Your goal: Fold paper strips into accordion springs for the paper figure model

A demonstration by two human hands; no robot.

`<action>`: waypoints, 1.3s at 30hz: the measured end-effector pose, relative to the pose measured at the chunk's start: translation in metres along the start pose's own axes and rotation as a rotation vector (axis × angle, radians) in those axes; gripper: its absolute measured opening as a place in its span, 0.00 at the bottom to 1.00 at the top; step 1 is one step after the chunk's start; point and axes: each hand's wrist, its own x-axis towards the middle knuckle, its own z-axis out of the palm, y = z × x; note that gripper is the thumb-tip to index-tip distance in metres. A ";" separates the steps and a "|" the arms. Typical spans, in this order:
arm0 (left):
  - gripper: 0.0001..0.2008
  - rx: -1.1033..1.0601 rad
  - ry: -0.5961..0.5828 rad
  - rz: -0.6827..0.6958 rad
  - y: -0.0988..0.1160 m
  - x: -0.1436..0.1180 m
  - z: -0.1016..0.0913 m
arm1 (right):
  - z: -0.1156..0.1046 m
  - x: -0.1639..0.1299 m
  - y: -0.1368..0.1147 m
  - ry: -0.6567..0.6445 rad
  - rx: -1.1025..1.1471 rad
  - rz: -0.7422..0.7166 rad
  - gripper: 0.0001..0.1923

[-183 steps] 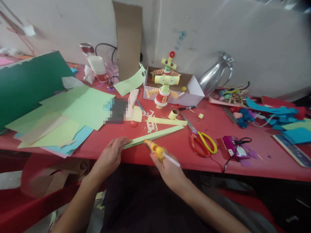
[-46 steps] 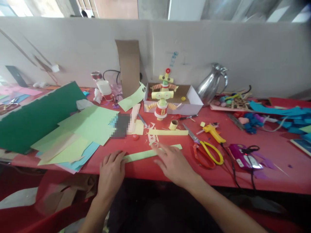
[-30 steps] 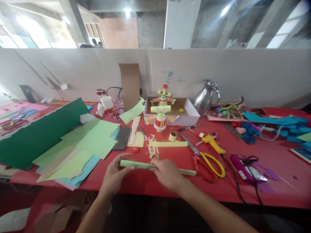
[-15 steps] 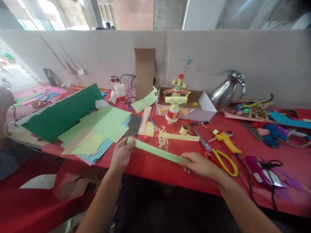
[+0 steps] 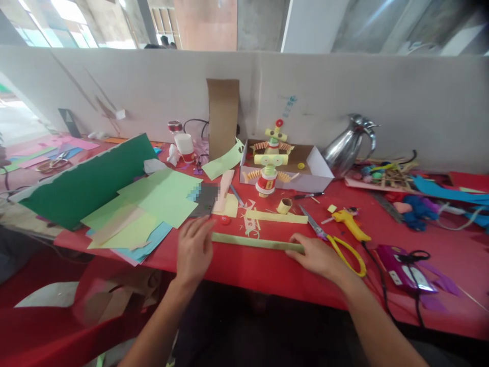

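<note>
**Both hands on the green strip**

Left hand (image 5: 194, 248) lies flat, fingers spread, on one end of the green paper strip (image 5: 255, 242); right hand (image 5: 317, 255) seems to pin the other end; strip lies along the red table (image 5: 267, 267) edge; scissors (image 5: 336, 242) just right, glue gun (image 5: 349, 224) behind.

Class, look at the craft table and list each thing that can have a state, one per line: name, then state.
green paper strip: flat on the table, a hand at each end
left hand: open, fingers spread
right hand: pressing the strip's end
scissors: lying shut
cardboard box: open on top
paper figure: upright
metal jug: upright
</note>
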 end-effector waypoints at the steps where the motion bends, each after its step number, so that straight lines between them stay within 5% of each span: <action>1: 0.17 0.017 -0.050 0.079 0.012 0.005 0.002 | -0.002 -0.003 -0.003 0.040 -0.075 0.022 0.14; 6: 0.29 0.223 -0.401 0.048 0.063 0.067 0.028 | -0.003 -0.010 -0.020 0.129 -0.199 0.044 0.12; 10: 0.30 0.282 -0.512 -0.044 0.067 0.095 0.039 | 0.003 -0.006 -0.019 0.112 -0.110 0.022 0.08; 17: 0.18 0.056 -0.415 0.234 0.037 0.005 0.002 | 0.010 -0.012 -0.002 0.111 0.314 -0.214 0.11; 21: 0.24 0.055 -0.341 0.383 0.065 -0.024 0.001 | 0.017 -0.019 -0.015 0.203 0.373 -0.347 0.11; 24: 0.13 -0.102 -0.327 0.376 0.092 -0.031 0.014 | 0.020 -0.023 -0.031 0.279 0.429 -0.331 0.12; 28: 0.07 -0.699 -0.438 -0.112 0.113 -0.036 0.033 | 0.026 -0.025 -0.047 0.258 0.706 -0.140 0.14; 31: 0.15 -1.314 -0.350 -0.667 0.111 -0.029 0.046 | 0.035 -0.026 -0.055 0.158 0.855 -0.128 0.15; 33: 0.12 -1.522 -0.266 -0.940 0.099 -0.016 0.049 | 0.038 -0.026 -0.056 0.126 0.906 -0.119 0.15; 39: 0.04 -1.456 0.003 -1.139 0.032 0.038 0.026 | 0.039 -0.032 -0.031 0.064 1.003 -0.033 0.17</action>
